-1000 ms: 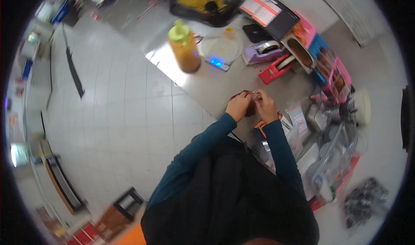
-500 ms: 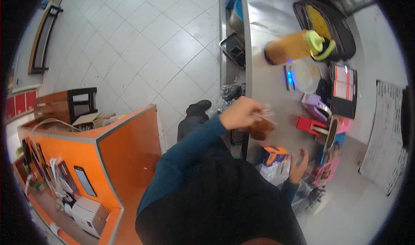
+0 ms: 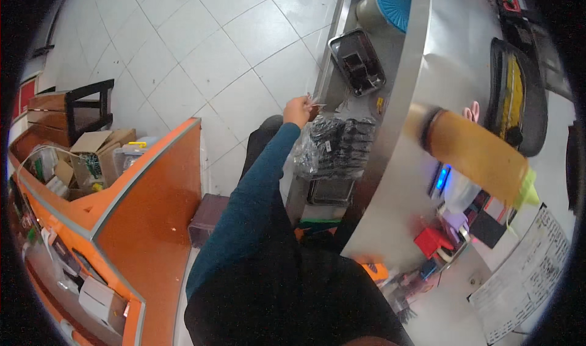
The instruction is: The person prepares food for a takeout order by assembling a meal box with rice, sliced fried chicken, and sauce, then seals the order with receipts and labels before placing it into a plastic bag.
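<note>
My left hand [image 3: 297, 112] is closed, reaching low beside the metal counter, toward its lower shelf. Between its fingers is a small clear plastic bag [image 3: 315, 105]; a little of its brown content shows and the rest is hidden by the hand. Just beyond the fingers sits a stack of black trays in clear wrap [image 3: 342, 146]. A separate black tray [image 3: 358, 62] lies farther along that shelf. My right hand is out of view.
A pale bucket with a blue lid [image 3: 394, 4] stands on the lower shelf. The steel counter [image 3: 455, 47] carries a bottle of orange-brown liquid [image 3: 476, 154], a scale with a blue display [image 3: 442, 176] and a red stapler-like item [image 3: 432, 241]. An orange partition [image 3: 152, 193] rises at left.
My left hand has moved from above the counter's edge down to the lower shelf, taking the bag along. My right hand has gone out of view. The view has shifted toward the shelf.
</note>
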Demonstrator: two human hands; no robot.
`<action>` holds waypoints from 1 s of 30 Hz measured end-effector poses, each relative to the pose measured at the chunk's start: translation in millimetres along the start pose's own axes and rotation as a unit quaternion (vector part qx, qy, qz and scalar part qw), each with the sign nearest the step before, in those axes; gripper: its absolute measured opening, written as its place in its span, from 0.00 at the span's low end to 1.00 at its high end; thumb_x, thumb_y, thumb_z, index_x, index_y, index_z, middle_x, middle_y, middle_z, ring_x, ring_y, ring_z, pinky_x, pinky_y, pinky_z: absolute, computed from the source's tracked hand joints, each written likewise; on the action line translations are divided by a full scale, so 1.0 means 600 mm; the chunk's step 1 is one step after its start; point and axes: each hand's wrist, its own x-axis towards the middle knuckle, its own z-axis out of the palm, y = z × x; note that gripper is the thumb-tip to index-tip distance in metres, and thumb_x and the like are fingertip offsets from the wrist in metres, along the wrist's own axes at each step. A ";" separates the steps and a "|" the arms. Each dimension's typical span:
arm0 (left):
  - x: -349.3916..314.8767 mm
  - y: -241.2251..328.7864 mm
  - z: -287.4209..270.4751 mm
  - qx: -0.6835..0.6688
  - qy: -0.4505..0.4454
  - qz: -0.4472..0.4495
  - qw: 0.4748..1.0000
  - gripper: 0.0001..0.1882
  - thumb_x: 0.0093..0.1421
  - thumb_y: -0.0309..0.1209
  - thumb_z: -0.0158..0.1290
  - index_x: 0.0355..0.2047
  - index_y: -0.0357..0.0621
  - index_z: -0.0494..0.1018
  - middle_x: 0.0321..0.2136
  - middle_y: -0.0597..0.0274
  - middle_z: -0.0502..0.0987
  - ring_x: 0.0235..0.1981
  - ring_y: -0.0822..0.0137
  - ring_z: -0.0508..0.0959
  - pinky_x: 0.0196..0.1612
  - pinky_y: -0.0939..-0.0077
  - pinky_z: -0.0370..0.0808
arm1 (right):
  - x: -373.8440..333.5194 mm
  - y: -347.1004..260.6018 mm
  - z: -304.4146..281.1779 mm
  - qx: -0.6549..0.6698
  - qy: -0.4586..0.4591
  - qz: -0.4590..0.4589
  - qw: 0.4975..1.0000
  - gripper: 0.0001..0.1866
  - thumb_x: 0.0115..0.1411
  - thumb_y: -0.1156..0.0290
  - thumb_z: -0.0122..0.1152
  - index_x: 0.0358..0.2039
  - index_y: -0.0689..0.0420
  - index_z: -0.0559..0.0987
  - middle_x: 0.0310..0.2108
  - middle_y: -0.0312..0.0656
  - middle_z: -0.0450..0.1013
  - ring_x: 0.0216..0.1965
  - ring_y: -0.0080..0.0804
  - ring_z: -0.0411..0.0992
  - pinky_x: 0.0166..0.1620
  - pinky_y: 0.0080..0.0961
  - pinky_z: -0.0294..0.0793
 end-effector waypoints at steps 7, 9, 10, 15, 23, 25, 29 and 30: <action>0.140 0.017 0.169 -0.220 0.096 -0.141 0.960 0.18 0.42 0.25 0.56 0.35 0.43 0.64 0.23 0.53 0.74 0.31 0.55 0.75 0.34 0.66 0.69 | 0.057 0.002 0.061 0.004 -0.039 0.001 0.999 0.21 0.50 0.61 0.51 0.40 0.63 0.65 0.44 0.50 0.62 0.47 0.40 0.60 0.48 0.32 0.58; 0.166 0.052 0.198 -0.235 0.150 -0.133 0.951 0.22 0.41 0.26 0.58 0.36 0.44 0.62 0.23 0.54 0.74 0.30 0.55 0.74 0.33 0.66 0.68 | 0.063 0.000 0.074 0.002 -0.050 0.010 0.999 0.21 0.50 0.61 0.51 0.40 0.62 0.65 0.44 0.49 0.62 0.47 0.40 0.60 0.48 0.32 0.58; 0.181 0.036 0.216 -0.233 0.150 -0.144 0.950 0.22 0.41 0.26 0.58 0.36 0.44 0.62 0.23 0.54 0.74 0.30 0.55 0.74 0.33 0.66 0.68 | 0.066 0.001 0.077 0.006 -0.057 0.005 0.998 0.20 0.50 0.61 0.51 0.39 0.62 0.65 0.44 0.49 0.62 0.47 0.40 0.60 0.48 0.32 0.58; 0.190 -0.034 0.290 -0.261 0.063 -0.140 0.953 0.20 0.38 0.27 0.59 0.34 0.43 0.66 0.20 0.56 0.73 0.27 0.56 0.74 0.32 0.65 0.68 | 0.084 0.001 0.097 0.010 -0.081 0.005 0.997 0.19 0.51 0.61 0.51 0.38 0.62 0.65 0.44 0.49 0.62 0.47 0.41 0.60 0.49 0.33 0.57; 0.031 -0.200 0.347 -0.163 0.074 -0.191 0.965 0.21 0.37 0.26 0.60 0.33 0.41 0.67 0.24 0.53 0.73 0.27 0.56 0.74 0.32 0.66 0.69 | 0.094 -0.013 0.122 0.020 -0.101 -0.001 0.995 0.17 0.51 0.62 0.50 0.36 0.62 0.65 0.44 0.49 0.63 0.48 0.41 0.60 0.49 0.34 0.57; -0.004 -0.261 0.361 -0.226 0.047 -0.276 0.933 0.21 0.37 0.26 0.60 0.34 0.39 0.67 0.23 0.53 0.73 0.26 0.58 0.74 0.31 0.68 0.70 | 0.097 -0.017 0.128 0.026 -0.106 -0.008 0.994 0.16 0.51 0.62 0.50 0.35 0.61 0.65 0.44 0.49 0.63 0.48 0.41 0.60 0.49 0.34 0.57; -0.028 -0.232 0.311 -0.158 0.020 -0.319 0.934 0.21 0.38 0.27 0.61 0.34 0.39 0.67 0.22 0.55 0.73 0.22 0.64 0.74 0.26 0.70 0.70 | 0.098 -0.036 0.146 0.017 -0.107 0.016 0.994 0.16 0.52 0.62 0.50 0.34 0.61 0.66 0.44 0.49 0.63 0.48 0.41 0.59 0.50 0.35 0.56; -0.029 -0.250 0.307 -0.158 0.016 -0.321 0.934 0.21 0.38 0.27 0.61 0.34 0.39 0.67 0.22 0.55 0.73 0.22 0.64 0.74 0.26 0.70 0.70 | 0.099 -0.040 0.149 0.020 -0.109 0.015 0.994 0.15 0.52 0.62 0.50 0.34 0.61 0.66 0.44 0.49 0.63 0.48 0.41 0.59 0.50 0.35 0.56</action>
